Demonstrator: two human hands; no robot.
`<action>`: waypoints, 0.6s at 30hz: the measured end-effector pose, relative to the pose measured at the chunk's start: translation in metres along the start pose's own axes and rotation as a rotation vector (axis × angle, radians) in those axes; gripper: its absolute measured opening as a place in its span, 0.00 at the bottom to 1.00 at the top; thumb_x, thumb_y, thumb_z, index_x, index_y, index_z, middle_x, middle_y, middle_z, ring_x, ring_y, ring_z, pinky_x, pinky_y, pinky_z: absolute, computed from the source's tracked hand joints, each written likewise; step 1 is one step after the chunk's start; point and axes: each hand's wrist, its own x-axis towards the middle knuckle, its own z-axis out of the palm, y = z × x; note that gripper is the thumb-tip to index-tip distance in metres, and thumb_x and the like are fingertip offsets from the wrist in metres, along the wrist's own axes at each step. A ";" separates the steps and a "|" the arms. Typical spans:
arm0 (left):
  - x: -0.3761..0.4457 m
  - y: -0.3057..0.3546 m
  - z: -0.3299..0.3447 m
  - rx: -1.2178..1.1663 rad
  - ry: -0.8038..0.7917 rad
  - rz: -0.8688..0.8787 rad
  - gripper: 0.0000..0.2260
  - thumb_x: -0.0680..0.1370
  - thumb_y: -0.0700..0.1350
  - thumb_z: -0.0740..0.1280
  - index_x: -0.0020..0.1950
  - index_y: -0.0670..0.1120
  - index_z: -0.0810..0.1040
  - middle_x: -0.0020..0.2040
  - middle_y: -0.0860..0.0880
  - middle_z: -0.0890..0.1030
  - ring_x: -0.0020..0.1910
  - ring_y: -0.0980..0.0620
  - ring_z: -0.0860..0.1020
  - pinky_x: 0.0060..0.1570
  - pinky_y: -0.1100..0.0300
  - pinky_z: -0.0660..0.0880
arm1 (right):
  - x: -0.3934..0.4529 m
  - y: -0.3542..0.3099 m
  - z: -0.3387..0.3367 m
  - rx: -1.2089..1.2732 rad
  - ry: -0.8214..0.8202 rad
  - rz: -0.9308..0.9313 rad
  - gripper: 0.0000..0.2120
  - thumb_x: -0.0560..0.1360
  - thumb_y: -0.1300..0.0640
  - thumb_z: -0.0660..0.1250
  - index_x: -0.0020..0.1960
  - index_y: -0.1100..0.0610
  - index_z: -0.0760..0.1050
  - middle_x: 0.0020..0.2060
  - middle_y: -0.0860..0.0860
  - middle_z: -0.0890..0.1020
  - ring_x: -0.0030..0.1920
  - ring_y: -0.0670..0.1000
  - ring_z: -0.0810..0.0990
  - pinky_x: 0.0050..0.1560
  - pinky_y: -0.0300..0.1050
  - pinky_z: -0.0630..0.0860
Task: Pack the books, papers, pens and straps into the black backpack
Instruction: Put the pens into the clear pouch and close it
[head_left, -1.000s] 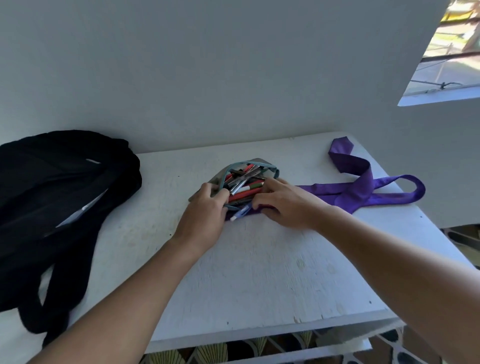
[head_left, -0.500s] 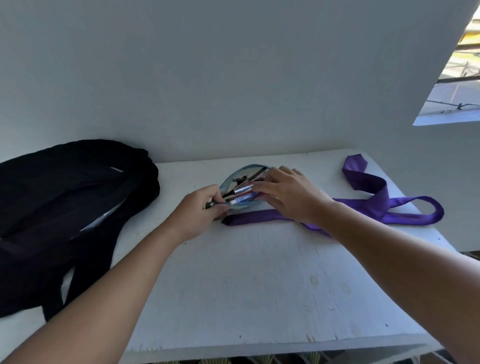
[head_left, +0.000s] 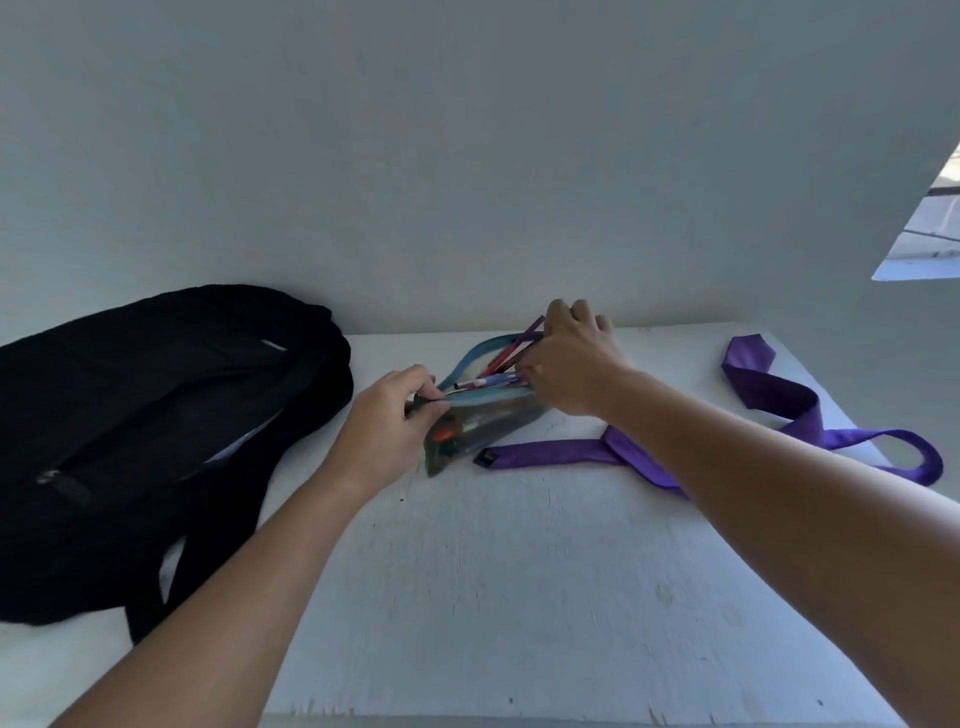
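Far left, the black backpack (head_left: 156, 415) lies slumped on the white table (head_left: 519, 597), against the wall, its straps trailing toward me and its top zip gaping, a sliver of pale paper showing in the opening.

My left arm reaches in from the lower left, forearm angled up and to the right across the tabletop. My left hand (head_left: 387, 428) is knuckles-up, fingers curled in tight, pinching the near left end of the clear pencil pouch (head_left: 483, 415) right at its blue zip edge. The pouch stands tilted up off the table, mouth open toward the wall, just right of the backpack.

Pens (head_left: 493, 371) poke out of the opening, red, dark and blue ones, fanned up and to the right.

My right arm comes in from the lower right, crossing over the purple strap (head_left: 769, 410). My right hand (head_left: 574, 358) sits over the pouch's far end, fingers bent down round the pen tips and the pouch rim; exactly which pens I grip I cannot tell, it is blurred.

The purple strap lies flat, looping off toward the right edge of the table, one end just beside the pouch.
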 end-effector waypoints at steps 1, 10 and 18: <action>0.001 0.000 -0.001 0.002 0.008 -0.014 0.08 0.79 0.44 0.72 0.42 0.52 0.77 0.53 0.51 0.82 0.52 0.49 0.81 0.55 0.45 0.78 | -0.001 0.001 0.000 0.059 0.040 0.000 0.11 0.82 0.45 0.63 0.56 0.40 0.83 0.57 0.50 0.69 0.60 0.55 0.66 0.63 0.53 0.69; 0.000 -0.002 0.000 -0.009 -0.016 -0.002 0.12 0.77 0.43 0.74 0.39 0.56 0.76 0.53 0.57 0.82 0.52 0.55 0.82 0.55 0.48 0.79 | 0.002 0.007 0.028 0.347 0.058 0.077 0.23 0.80 0.54 0.66 0.75 0.52 0.73 0.63 0.54 0.79 0.62 0.58 0.77 0.61 0.51 0.74; 0.004 0.015 -0.001 0.046 -0.124 -0.087 0.13 0.76 0.55 0.74 0.41 0.49 0.75 0.53 0.55 0.79 0.53 0.57 0.78 0.52 0.57 0.77 | -0.001 0.009 0.027 0.216 0.150 -0.017 0.18 0.77 0.62 0.69 0.65 0.49 0.76 0.61 0.55 0.70 0.59 0.58 0.70 0.56 0.53 0.74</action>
